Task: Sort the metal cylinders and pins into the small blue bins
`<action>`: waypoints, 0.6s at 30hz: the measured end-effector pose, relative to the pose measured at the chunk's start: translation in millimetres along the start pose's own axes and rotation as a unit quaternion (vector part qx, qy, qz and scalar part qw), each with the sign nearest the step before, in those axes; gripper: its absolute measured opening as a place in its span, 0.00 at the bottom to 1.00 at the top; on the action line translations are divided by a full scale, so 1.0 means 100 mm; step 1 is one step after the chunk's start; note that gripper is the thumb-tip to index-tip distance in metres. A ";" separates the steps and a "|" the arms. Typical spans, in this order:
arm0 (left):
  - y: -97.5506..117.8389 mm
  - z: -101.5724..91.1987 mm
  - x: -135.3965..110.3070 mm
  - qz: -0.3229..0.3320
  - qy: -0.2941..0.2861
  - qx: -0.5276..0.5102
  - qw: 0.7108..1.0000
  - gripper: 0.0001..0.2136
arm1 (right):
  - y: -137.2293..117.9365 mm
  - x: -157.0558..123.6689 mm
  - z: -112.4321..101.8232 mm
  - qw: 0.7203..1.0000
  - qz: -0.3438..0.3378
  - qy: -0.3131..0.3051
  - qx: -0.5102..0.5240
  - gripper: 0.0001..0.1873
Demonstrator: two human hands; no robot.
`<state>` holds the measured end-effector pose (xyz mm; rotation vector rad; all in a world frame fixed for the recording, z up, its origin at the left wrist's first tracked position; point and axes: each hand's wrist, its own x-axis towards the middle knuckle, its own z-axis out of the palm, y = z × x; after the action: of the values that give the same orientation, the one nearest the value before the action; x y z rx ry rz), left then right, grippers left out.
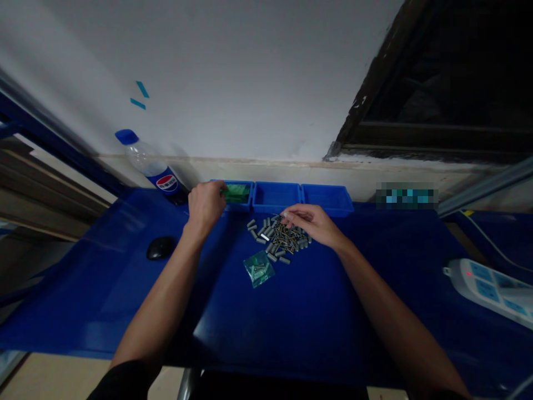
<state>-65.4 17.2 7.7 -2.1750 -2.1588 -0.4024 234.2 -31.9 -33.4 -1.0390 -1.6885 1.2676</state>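
My left hand (pixel 206 205) is curled at the left blue bin (pixel 250 201), its fingertips against the green plastic bags (pixel 236 193) inside; the hand hides part of them. Over a loose pile lies my right hand (pixel 313 223), thumb and fingers pinched together around what looks like a thin screw. That pile mixes metal screws (pixel 287 235) with grey cylindrical sleeves (pixel 285 260). In front of it, a small clear greenish bag (pixel 259 269) lies flat with a few sleeves and screws in it.
Two more blue bins, the middle one (pixel 277 195) and the right one (pixel 327 199), adjoin the left bin by the wall. A Pepsi bottle (pixel 160 172) and a black mouse (pixel 160 248) are on the left. A white power strip (pixel 489 289) lies at right.
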 end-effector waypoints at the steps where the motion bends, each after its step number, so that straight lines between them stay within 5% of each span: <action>1: 0.00 0.01 0.00 -0.009 -0.019 0.016 1.000 0.18 | 0.00 0.00 0.00 1.000 0.001 -0.003 -0.001 0.15; 7: 0.05 -0.05 -0.02 -0.022 -0.036 0.025 0.999 0.21 | 0.00 0.00 -0.04 1.000 -0.004 -0.011 -0.006 0.15; 11: 0.10 -0.19 -0.02 0.105 -0.014 -0.058 0.993 0.16 | 0.00 0.01 -0.05 1.000 0.001 -0.010 0.000 0.15; 15: 0.24 -0.21 -0.13 0.276 -0.257 -0.130 0.917 0.09 | 0.00 0.00 -0.06 1.000 0.003 -0.008 0.001 0.15; 18: 0.44 -0.12 -0.31 0.267 -0.387 -0.064 0.881 0.16 | -0.01 0.00 -0.07 1.000 0.003 -0.009 -0.002 0.15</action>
<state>-23.6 -17.2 18.8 -3.2517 -1.6253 0.4525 240.3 -29.6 -30.9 -1.0370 -1.7032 1.2818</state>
